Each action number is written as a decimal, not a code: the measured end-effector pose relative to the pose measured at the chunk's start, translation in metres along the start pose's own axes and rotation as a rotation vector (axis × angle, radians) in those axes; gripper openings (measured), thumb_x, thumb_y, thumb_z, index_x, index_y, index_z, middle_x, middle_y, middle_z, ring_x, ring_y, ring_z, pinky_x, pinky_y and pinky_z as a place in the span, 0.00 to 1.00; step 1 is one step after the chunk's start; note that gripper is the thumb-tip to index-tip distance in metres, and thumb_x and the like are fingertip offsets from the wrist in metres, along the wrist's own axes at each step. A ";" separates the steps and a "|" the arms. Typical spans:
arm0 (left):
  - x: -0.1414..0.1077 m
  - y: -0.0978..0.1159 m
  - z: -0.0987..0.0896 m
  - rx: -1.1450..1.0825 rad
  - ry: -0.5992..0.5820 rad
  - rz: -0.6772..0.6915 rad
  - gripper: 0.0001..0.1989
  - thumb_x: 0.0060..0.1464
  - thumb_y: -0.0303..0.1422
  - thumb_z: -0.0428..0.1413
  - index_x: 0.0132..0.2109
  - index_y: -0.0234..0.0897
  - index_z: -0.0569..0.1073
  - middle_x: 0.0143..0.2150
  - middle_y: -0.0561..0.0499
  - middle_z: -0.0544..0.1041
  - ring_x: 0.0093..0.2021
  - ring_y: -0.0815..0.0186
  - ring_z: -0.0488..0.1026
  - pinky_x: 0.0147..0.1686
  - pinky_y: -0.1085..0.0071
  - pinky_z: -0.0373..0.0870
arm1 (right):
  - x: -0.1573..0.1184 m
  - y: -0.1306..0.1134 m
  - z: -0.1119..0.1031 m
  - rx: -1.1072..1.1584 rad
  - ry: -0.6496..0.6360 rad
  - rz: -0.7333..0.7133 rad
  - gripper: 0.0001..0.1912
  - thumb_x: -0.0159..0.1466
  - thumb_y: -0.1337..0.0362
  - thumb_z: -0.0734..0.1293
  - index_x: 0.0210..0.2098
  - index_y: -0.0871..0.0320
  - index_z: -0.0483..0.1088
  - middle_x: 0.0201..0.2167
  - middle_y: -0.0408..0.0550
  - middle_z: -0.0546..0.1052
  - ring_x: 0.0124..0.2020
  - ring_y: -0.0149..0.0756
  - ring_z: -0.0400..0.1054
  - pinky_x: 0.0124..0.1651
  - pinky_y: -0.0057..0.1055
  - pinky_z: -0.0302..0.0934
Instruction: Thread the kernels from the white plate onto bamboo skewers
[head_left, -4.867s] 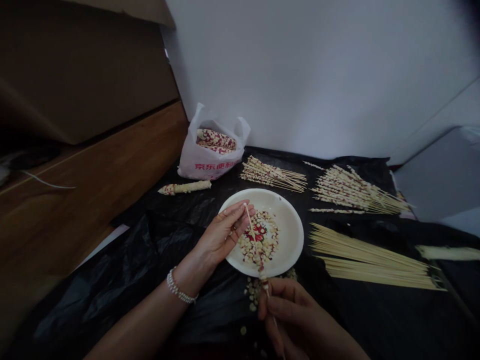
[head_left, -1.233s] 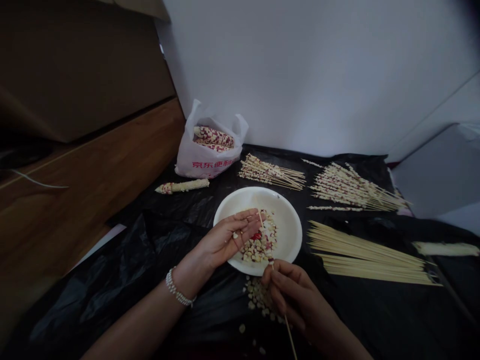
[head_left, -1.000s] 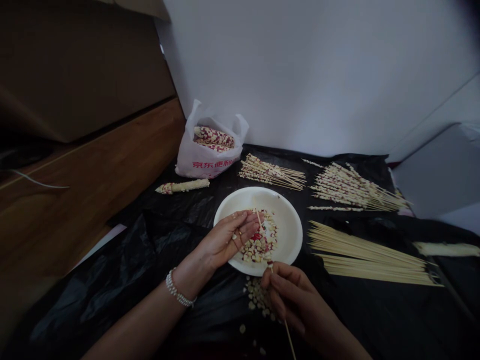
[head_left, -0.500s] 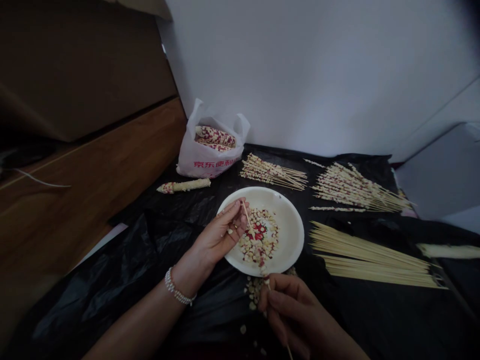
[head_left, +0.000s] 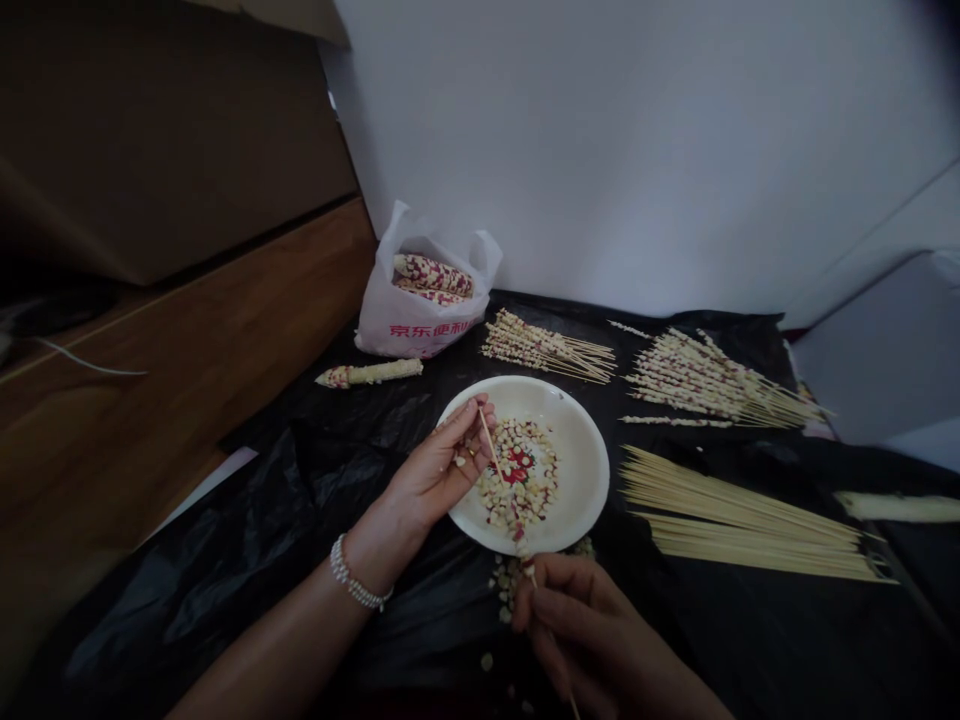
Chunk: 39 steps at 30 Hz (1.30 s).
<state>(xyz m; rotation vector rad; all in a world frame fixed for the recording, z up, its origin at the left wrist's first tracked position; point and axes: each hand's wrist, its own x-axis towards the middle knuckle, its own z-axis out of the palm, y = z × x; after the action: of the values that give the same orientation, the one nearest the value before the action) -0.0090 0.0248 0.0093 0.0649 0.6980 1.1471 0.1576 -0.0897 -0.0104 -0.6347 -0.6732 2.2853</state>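
Note:
My left hand [head_left: 439,465] is palm up over the left side of a white bowl [head_left: 587,455], with a few loose kernels in the palm. Its thumb and forefinger pinch the upper end of a thin skewer [head_left: 491,445]. Kernels are threaded on the skewer's middle, which slants down toward me. At the bowl's near rim my right hand [head_left: 574,620] is closed round the skewer's lower part. Red and cream corn kernels [head_left: 536,490] lie in the bowl over a red printed pattern.
Behind stands a plastic bag [head_left: 420,310] of corn cobs, with a partly stripped cob [head_left: 371,373] before it. Threaded skewers [head_left: 682,375] and bare skewers [head_left: 742,515] lie right on black plastic sheeting [head_left: 247,550]. Loose kernels lie below the bowl. A wall rises behind.
My right hand has shifted slightly down and left along the skewer. My left hand stays almost in place, still pinching the upper end. The view has moved very slightly.

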 end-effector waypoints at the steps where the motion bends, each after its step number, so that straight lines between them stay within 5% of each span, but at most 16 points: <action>1: 0.000 0.000 0.000 -0.001 0.001 0.004 0.06 0.57 0.23 0.55 0.39 0.31 0.76 0.32 0.49 0.79 0.31 0.72 0.77 0.31 0.80 0.75 | 0.000 0.000 0.000 0.000 0.006 0.001 0.10 0.63 0.61 0.66 0.32 0.62 0.73 0.13 0.38 0.69 0.09 0.17 0.51 0.15 0.16 0.48; 17: 0.001 0.003 0.001 0.124 0.031 0.109 0.06 0.52 0.19 0.56 0.36 0.28 0.77 0.30 0.48 0.79 0.28 0.74 0.75 0.28 0.82 0.73 | -0.001 0.002 -0.001 0.017 -0.023 -0.015 0.11 0.63 0.59 0.66 0.32 0.61 0.73 0.12 0.36 0.67 0.10 0.17 0.50 0.17 0.17 0.49; 30: -0.002 0.000 0.001 0.037 -0.025 -0.021 0.11 0.59 0.31 0.53 0.44 0.29 0.76 0.29 0.48 0.77 0.28 0.72 0.75 0.30 0.77 0.75 | 0.001 0.002 -0.007 -0.153 0.070 0.012 0.13 0.64 0.55 0.65 0.34 0.59 0.71 0.12 0.34 0.65 0.09 0.18 0.43 0.11 0.18 0.35; 39: -0.002 -0.002 0.002 -0.003 0.036 -0.004 0.04 0.56 0.26 0.56 0.37 0.30 0.76 0.29 0.50 0.77 0.28 0.72 0.74 0.28 0.79 0.73 | 0.002 0.001 -0.007 -0.140 0.060 -0.006 0.13 0.63 0.55 0.65 0.33 0.59 0.71 0.12 0.33 0.63 0.09 0.18 0.43 0.12 0.20 0.35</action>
<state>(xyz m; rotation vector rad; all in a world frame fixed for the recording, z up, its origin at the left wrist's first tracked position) -0.0067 0.0228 0.0110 0.0399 0.7280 1.1475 0.1598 -0.0875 -0.0166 -0.7625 -0.8107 2.2179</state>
